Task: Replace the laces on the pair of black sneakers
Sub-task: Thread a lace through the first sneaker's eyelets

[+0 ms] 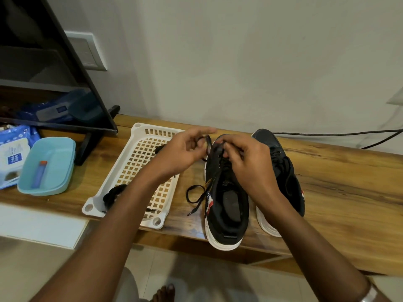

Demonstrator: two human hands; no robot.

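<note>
Your right hand (244, 162) covers the eyelets of the nearer sneaker (226, 205), so the threading there is hard to make out; its fingers pinch the black lace (196, 192), as do your left hand's (185, 149). The 2 black, white-soled sneakers sit side by side on the wooden bench (340, 192), right of a white basket (139, 162), against a pale wall.

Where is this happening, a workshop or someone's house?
Most likely a home living room: a flat-screen television stands on a long wooden console against a plain wall, with a wall switch plate behind and tiled floor below.
</note>
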